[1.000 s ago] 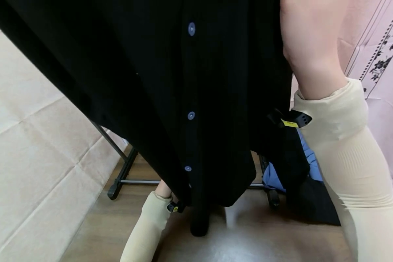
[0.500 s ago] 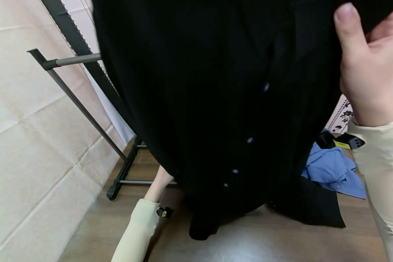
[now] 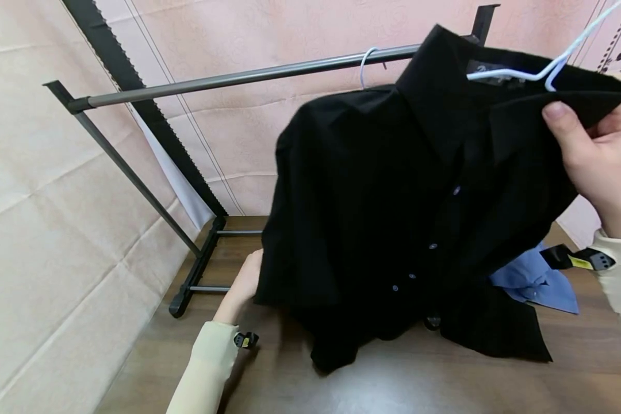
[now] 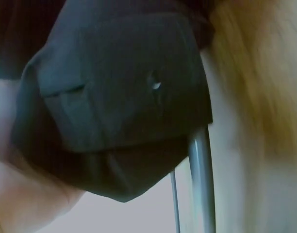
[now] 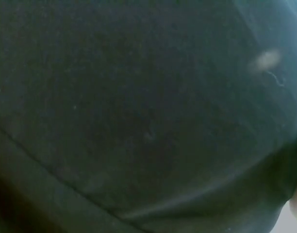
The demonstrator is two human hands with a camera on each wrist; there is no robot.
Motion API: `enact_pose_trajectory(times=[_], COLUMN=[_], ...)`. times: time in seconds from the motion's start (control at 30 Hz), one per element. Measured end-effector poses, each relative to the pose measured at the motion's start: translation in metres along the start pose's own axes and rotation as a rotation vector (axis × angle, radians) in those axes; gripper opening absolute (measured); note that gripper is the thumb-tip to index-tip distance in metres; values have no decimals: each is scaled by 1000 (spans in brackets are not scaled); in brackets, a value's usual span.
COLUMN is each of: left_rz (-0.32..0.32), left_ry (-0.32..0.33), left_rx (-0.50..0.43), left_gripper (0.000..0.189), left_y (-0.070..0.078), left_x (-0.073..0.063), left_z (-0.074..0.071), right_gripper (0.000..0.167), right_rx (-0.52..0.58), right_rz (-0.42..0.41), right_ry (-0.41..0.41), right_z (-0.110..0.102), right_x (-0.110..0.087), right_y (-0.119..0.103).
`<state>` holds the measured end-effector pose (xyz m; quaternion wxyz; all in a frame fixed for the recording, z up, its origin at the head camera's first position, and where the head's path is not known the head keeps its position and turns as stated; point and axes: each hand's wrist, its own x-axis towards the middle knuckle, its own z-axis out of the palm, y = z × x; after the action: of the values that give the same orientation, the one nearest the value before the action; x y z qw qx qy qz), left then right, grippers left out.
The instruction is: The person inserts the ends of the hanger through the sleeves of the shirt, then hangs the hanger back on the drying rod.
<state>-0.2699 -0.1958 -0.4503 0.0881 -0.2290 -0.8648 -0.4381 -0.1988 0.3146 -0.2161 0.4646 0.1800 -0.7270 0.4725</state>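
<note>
A black button-up shirt (image 3: pixel 362 201) hangs in front of me, with a pale blue hanger (image 3: pixel 517 75) in its collar. My right hand (image 3: pixel 608 158) grips the shirt near the collar, thumb in front. Its other fingers are mostly hidden behind the cloth. My left hand (image 3: pixel 248 279) is low at the shirt's left side, its fingers out of sight behind the fabric. In the left wrist view, a buttoned cuff (image 4: pixel 139 87) bunches against that left hand (image 4: pixel 32 194), which seems to hold it. The right wrist view is filled by blurred dark cloth (image 5: pixel 148 97).
A metal clothes rack (image 3: pixel 227 80) stands behind the shirt. Another pale hanger hook (image 3: pixel 364 66) hangs on its rail. Blue clothing (image 3: pixel 538 282) lies on the wooden floor (image 3: pixel 419 385) at right, beside black cloth (image 3: pixel 497 325). Draped fabric (image 3: pixel 46 230) covers the left side.
The shirt has come down and away from my face, bringing its collar, the hanger and the rail into view. My right hand has moved lower and right; my left hand has shifted slightly left.
</note>
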Motion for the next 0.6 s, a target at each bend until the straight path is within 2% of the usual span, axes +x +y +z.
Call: enact_pose_trajectory(times=[0.03,0.07,0.1,0.13,0.2,0.23,0.4,0.47,0.6], left_rz=[-14,-88,-132,-170,-154,-145,-78,-77,-93], left_ry=[-17,-67,-112,-147,-216,-243,-404,-457,-522], left_rx=[29,49,42,34,61,84,104,106,169], left_gripper=[12,7,7,8,16,23,44,45,47], left_y=[33,59,74,79,75,63,32,27,26], left_x=[-2,-4,-6,-7,-9,-9,-11,-12,-14], left_z=[-6,-12,-16,-19,-21,-19,-22,-24,-28], right_gripper=[22,23,23,23,23,23,24,23,33], right_rx=[16,36,46,50,63,42,-35,-42,-121], right_rz=[14,25,28,23,23,7,-28,-17,1], right_ry=[-2,-4,-10,-19,-43,-66,-157,-181,-227], right_z=[-3,-6,-8,-11,-16,-19,-30,-32,-33], right_x=[-3,-6,-8,-11,-17,-19,-29,-32,-36], right_y=[4,8,13,17,25,28,40,42,42])
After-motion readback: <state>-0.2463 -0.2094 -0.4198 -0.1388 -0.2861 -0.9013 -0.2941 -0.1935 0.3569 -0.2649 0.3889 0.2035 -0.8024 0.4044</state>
